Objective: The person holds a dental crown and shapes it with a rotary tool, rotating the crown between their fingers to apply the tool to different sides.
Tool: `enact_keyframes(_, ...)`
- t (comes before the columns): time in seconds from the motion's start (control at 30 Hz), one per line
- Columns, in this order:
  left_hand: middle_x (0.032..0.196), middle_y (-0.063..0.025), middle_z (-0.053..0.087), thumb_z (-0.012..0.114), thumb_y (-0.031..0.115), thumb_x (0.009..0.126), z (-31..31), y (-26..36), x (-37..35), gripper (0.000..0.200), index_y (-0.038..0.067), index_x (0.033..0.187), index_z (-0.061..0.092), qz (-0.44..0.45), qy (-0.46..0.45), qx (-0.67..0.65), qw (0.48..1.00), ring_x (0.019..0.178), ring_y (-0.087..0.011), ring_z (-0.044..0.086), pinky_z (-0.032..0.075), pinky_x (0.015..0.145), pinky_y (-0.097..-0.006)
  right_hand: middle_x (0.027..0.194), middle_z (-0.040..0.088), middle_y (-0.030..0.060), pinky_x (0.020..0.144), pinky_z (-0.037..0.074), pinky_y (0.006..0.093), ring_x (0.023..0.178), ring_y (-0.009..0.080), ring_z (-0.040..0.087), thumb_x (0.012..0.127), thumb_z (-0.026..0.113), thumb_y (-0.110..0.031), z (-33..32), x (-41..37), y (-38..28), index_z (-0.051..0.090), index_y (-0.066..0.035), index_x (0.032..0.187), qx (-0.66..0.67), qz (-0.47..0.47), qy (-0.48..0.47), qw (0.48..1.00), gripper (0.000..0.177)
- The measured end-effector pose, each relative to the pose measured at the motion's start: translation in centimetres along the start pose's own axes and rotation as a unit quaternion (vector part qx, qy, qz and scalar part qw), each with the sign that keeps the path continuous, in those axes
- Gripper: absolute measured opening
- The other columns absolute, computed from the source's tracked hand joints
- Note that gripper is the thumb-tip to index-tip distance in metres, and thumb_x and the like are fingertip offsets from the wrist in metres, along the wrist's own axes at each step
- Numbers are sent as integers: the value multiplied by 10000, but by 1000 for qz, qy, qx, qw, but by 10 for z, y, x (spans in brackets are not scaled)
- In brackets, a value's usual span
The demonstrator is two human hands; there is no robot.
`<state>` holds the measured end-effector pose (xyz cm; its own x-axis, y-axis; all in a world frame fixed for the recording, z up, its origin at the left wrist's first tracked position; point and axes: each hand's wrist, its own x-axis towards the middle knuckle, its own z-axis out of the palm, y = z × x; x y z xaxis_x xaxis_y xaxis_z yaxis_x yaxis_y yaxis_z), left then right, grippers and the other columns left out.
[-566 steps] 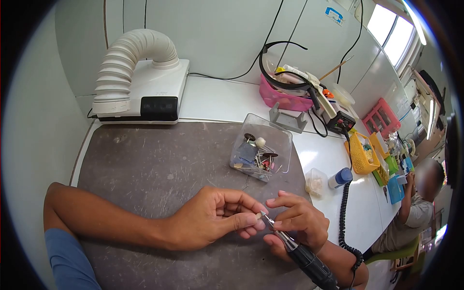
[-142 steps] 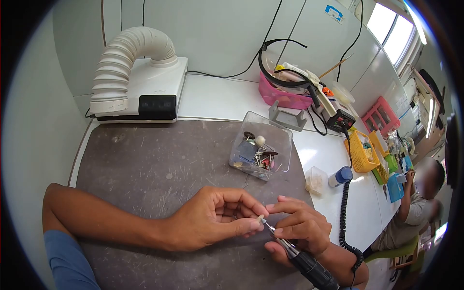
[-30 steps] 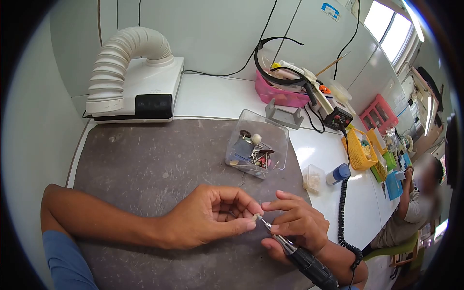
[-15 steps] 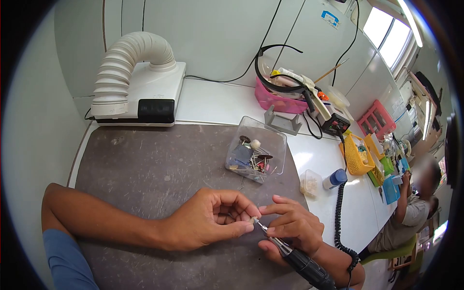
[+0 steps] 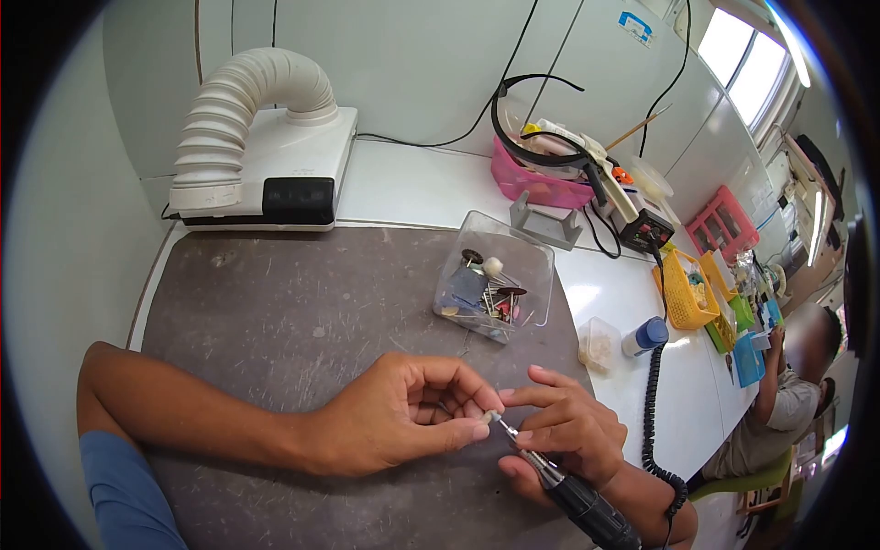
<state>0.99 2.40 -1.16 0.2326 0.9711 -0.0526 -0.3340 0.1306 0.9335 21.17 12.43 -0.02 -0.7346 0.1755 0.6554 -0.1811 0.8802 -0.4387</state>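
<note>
My left hand (image 5: 403,412) pinches a small whitish piece (image 5: 489,417) between thumb and fingertips; it is too small to tell its exact kind. My right hand (image 5: 573,426) is wrapped round a rotary handpiece (image 5: 587,504) with a silver nose and black body. The thin bit at its tip meets the small piece or sits right against it. Both hands are low over the dark grey mat (image 5: 275,312). Beyond them stands a clear plastic box (image 5: 541,275) holding several mounted discs and bits.
A white suction unit (image 5: 302,156) with a ribbed hose stands back left. A pink basket (image 5: 541,190), grey stand (image 5: 544,225), small tub (image 5: 599,346), blue-capped bottle (image 5: 644,337) and coiled cord (image 5: 651,412) line the right. Another person (image 5: 779,403) sits far right.
The view has shifted slightly, so the bench things appear a little further right. Both hands keep their grips, with the bit still at the small piece.
</note>
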Motion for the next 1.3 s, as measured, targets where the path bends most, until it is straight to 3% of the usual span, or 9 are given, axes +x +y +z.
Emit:
enact_keyframes(0.53,1035,-47,619,650,101,911,-1,-2,1,238,-10,1116,600,8,-1,1,1000,988,-91,597,494,920,-233,801,669,90,923,508,501,940,309,697,685,837,-71,0,-1,0,604,-51,878,4,-3,0,1000,303)
enact_keyframes(1.3,1059,-52,621,656,55,898,-2,1,2,223,-4,1106,602,-2,-4,-16,1000,997,-86,583,483,892,-239,796,665,98,921,516,493,939,313,696,692,827,-53,0,-2,2,606,-40,889,24,3,8,1000,297)
